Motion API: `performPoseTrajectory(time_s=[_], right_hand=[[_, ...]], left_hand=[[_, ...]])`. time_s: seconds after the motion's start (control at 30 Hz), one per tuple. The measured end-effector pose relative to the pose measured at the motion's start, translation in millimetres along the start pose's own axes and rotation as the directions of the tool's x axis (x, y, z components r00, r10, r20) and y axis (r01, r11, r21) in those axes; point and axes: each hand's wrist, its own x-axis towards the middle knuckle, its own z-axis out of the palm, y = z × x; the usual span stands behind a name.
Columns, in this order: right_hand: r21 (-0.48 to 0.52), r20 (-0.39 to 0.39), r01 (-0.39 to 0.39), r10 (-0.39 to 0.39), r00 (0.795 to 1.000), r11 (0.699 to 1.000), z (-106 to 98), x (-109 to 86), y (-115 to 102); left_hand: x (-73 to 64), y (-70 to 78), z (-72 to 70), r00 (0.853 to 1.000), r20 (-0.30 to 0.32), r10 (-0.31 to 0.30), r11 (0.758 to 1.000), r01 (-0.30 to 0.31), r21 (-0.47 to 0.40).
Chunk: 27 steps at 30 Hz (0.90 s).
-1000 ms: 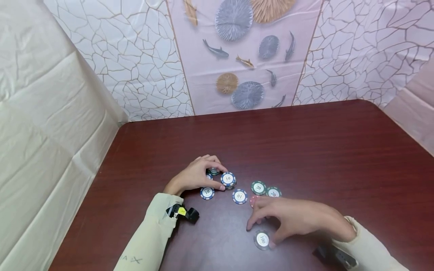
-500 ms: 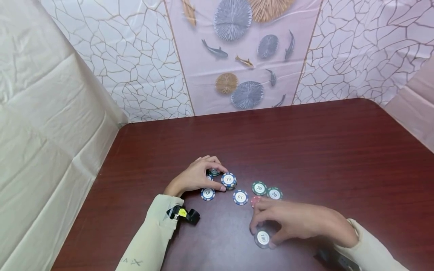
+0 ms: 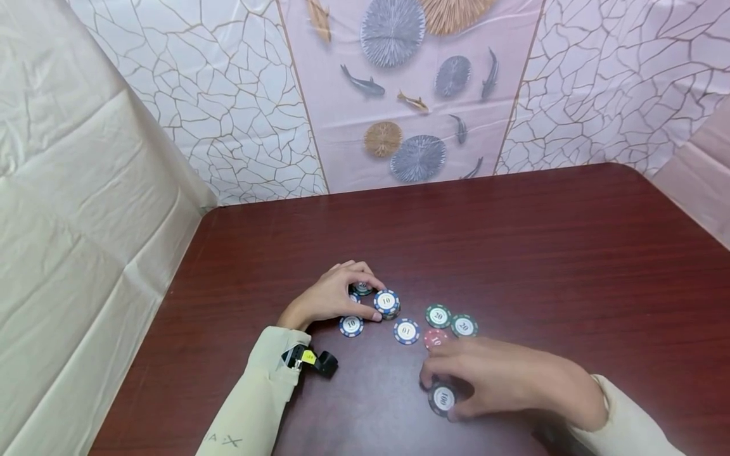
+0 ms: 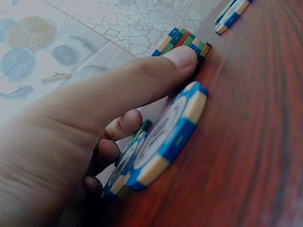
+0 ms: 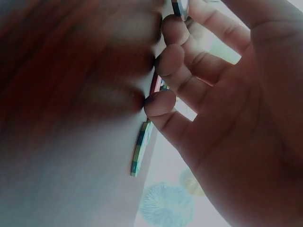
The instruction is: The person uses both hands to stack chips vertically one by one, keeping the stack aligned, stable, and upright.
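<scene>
Lower centre: right hand (image 3: 496,377) pinching dark 100 chip (image 3: 442,399); centre: left hand (image 3: 331,296) pinching chip stack (image 3: 387,302); step, apparently stacking; next move likely calls for a level lift.

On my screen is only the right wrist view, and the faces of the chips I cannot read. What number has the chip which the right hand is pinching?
Observer: In the head view, the right hand pinches a dark chip marked 100.
Operator: Thank you. On the other side, which is also outside my picture, what happens?
Observer: There the left hand grips a stack of chips between thumb and fingers.
Operator: And which colour is uppermost?
Observer: Blue: the top one is a blue chip with a 10 on its face.
</scene>
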Motion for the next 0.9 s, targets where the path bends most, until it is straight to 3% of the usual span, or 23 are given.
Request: performPoseTrajectory(time_s=[0.53, 0.8, 0.9], right_hand=[[-0.005, 0.005, 0.052, -0.052, 0.999, 0.999, -1.3, 0.6, 2.6], [0.029, 0.040, -0.049, 0.048, 0.998, 0.998, -1.6, 0.5, 3.0], [0.112, 0.059, -0.098, 0.092, 0.994, 0.989, -2.3, 0.3, 4.4]], left_hand=[[1.6, 0.8, -3.2, 1.000, 0.007, 0.008, 1.000, -0.008, -0.005], [1.3, -0.1, -3.1, 1.000, 0.004, 0.017, 1.000, -0.017, -0.008], [1.1, -0.9, -2.1, 1.000, 0.009, 0.011, 1.000, -0.011, -0.005]])
